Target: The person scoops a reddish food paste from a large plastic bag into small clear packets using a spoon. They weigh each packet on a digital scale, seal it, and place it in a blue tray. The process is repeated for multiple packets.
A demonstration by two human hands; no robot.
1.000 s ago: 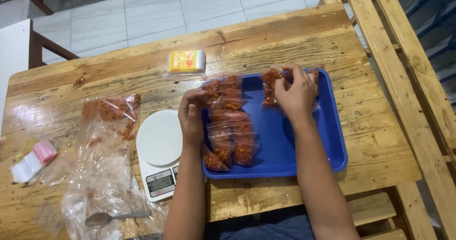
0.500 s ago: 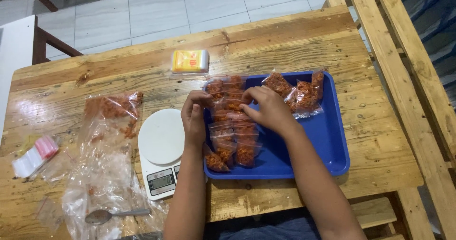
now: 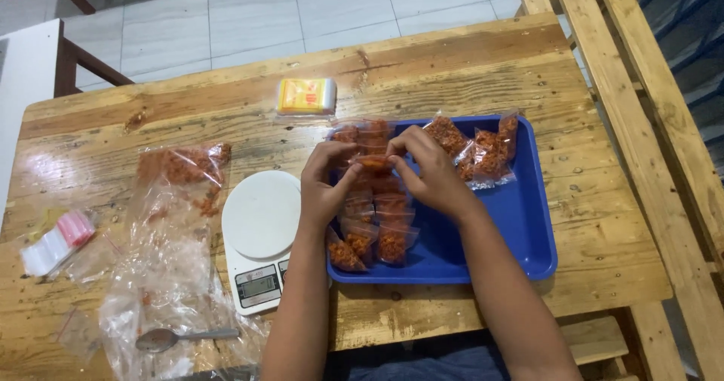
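A blue tray (image 3: 520, 223) lies on the wooden table (image 3: 467, 64). Its left part holds several small clear bags of orange-red crumbs (image 3: 373, 234) in rows. More filled bags (image 3: 483, 151) lie in a loose pile at the tray's back right. My left hand (image 3: 326, 185) and my right hand (image 3: 426, 170) meet over the tray's back left and pinch one small filled bag (image 3: 373, 161) between their fingertips.
A white kitchen scale (image 3: 260, 234) stands left of the tray. Further left lie a big clear bag of orange crumbs (image 3: 181, 170), crumpled plastic with a metal spoon (image 3: 181, 338) and a stack of small empty bags (image 3: 56, 241). A yellow packet (image 3: 305, 94) sits behind the tray.
My right hand left the pile of bags at the tray's back right and moved left to join my left hand. Both now hold one small bag.
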